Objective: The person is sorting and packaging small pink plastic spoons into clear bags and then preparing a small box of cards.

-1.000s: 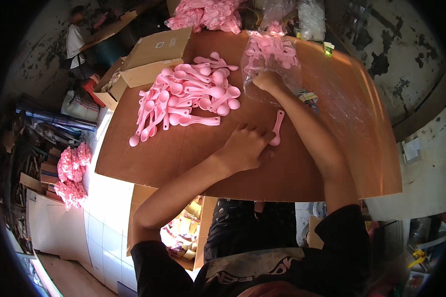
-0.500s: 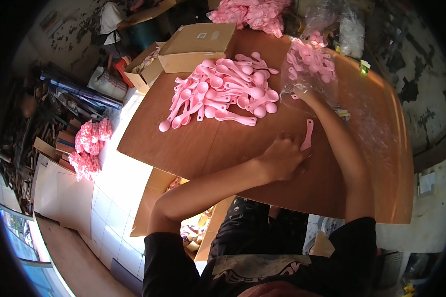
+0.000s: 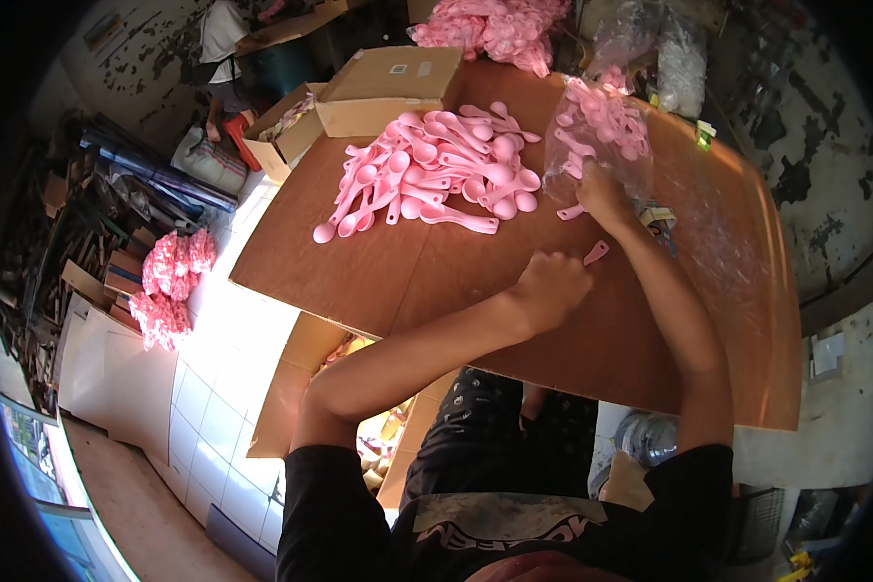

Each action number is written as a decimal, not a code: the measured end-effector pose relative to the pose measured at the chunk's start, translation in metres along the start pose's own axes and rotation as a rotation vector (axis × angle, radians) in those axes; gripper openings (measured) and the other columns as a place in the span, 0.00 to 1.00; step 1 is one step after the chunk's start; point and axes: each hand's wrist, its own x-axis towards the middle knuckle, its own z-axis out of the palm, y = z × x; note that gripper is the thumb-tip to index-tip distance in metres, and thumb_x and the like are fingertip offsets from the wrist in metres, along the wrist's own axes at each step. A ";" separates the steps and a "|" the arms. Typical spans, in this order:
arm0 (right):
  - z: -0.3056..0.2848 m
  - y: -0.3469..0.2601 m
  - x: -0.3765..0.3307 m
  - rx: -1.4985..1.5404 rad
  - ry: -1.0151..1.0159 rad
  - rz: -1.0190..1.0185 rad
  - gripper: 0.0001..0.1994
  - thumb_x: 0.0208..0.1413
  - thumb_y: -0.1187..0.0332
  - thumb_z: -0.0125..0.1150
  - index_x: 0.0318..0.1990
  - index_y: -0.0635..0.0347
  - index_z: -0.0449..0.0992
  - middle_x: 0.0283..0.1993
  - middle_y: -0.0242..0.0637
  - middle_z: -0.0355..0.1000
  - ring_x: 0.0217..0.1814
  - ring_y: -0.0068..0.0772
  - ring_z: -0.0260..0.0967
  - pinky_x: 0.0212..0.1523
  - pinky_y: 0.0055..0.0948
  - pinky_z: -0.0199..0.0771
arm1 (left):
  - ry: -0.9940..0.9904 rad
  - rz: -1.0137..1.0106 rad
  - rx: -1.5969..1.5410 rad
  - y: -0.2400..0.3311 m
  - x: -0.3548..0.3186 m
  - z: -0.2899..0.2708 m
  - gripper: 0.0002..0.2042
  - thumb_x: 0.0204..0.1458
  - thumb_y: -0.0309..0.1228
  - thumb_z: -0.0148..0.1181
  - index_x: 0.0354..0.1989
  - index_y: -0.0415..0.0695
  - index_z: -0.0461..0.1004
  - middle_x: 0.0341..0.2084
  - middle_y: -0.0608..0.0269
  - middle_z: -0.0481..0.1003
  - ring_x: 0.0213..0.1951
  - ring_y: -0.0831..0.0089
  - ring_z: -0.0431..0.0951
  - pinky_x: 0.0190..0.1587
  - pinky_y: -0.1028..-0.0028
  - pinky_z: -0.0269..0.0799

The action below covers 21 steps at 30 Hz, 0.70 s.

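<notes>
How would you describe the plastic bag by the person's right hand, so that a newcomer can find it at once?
Start at the brown table and find the heap of loose pink spoons. To its right lies a clear bag with more pink spoons showing through. Unlike the pink bundle at the table's far edge, this bag has the right hand at its near end.

Table (image 3: 359,272): reddish brown. Spoons (image 3: 500,175) toward its left edge: light pink. Bag (image 3: 632,175) at far edge: clear, pink showing through. Carton (image 3: 373,92), far left corner: tan. Trousers (image 3: 466,436): black, small pale marks.
</notes>
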 end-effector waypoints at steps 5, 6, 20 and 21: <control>-0.027 -0.013 -0.026 0.075 0.152 -0.112 0.16 0.47 0.73 0.58 0.44 0.72 0.74 0.38 0.62 0.73 0.39 0.60 0.74 0.41 0.48 0.74 | 0.066 0.016 -0.260 -0.015 -0.023 -0.016 0.21 0.41 0.29 0.64 0.47 0.38 0.73 0.35 0.44 0.74 0.36 0.47 0.78 0.38 0.58 0.76; -0.033 -0.009 -0.029 0.164 0.124 -0.123 0.18 0.47 0.74 0.57 0.47 0.72 0.73 0.34 0.58 0.74 0.33 0.52 0.75 0.35 0.44 0.74 | 0.077 0.031 -0.278 -0.018 -0.028 -0.023 0.21 0.40 0.29 0.64 0.46 0.37 0.73 0.35 0.43 0.75 0.36 0.47 0.78 0.39 0.57 0.75; -0.104 0.064 -0.129 1.339 -0.413 0.267 0.20 0.53 0.66 0.60 0.51 0.68 0.73 0.41 0.36 0.72 0.37 0.24 0.71 0.36 0.24 0.75 | 0.196 -0.279 -1.022 -0.064 -0.061 -0.020 0.21 0.48 0.28 0.59 0.53 0.34 0.71 0.34 0.55 0.78 0.37 0.70 0.79 0.42 0.72 0.73; -0.105 0.064 -0.133 1.280 -0.451 0.233 0.20 0.53 0.66 0.61 0.52 0.67 0.73 0.41 0.36 0.72 0.37 0.23 0.71 0.37 0.24 0.75 | 0.193 -0.277 -1.022 -0.062 -0.059 -0.019 0.21 0.48 0.28 0.59 0.53 0.34 0.71 0.34 0.55 0.78 0.37 0.70 0.79 0.42 0.72 0.73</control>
